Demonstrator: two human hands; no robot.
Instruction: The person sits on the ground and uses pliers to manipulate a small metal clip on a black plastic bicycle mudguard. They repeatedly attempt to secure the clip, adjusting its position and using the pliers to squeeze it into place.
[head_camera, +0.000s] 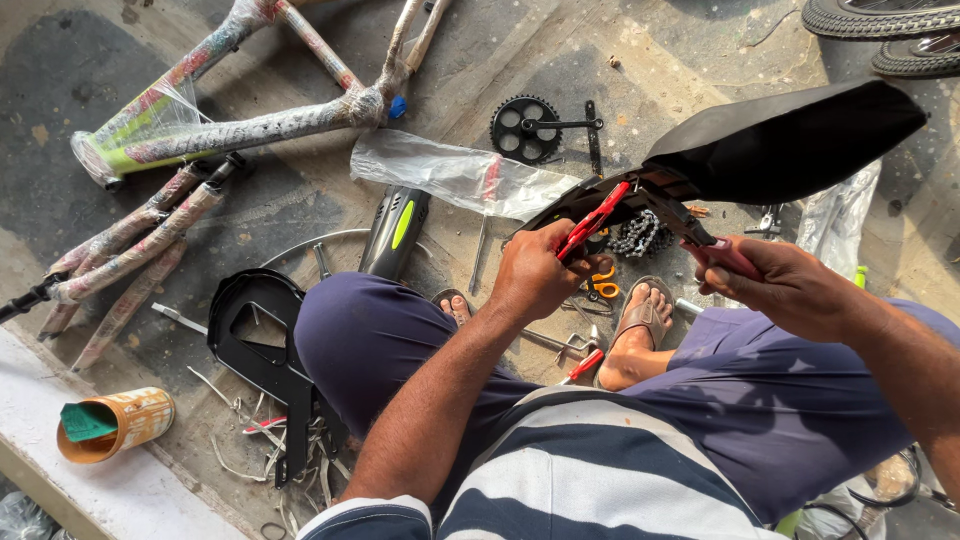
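A black bicycle saddle (790, 140) is turned underside toward me above my knees. My left hand (535, 275) grips a red-handled tool (597, 215) set against the saddle's clamp. My right hand (790, 285) grips a second red-handled tool (722, 255) on the other side of the clamp. I sit on the ground in dark blue trousers with a sandalled foot (640, 325) between my knees.
A wrapped bicycle frame (250, 120) and wrapped fork (130, 245) lie at left. A black chainring with crank (530, 128), a clear plastic bag (455, 175), a chain (640, 235), a black chain guard (265, 345), an orange tin (120, 420) and tyres (885, 20) lie around.
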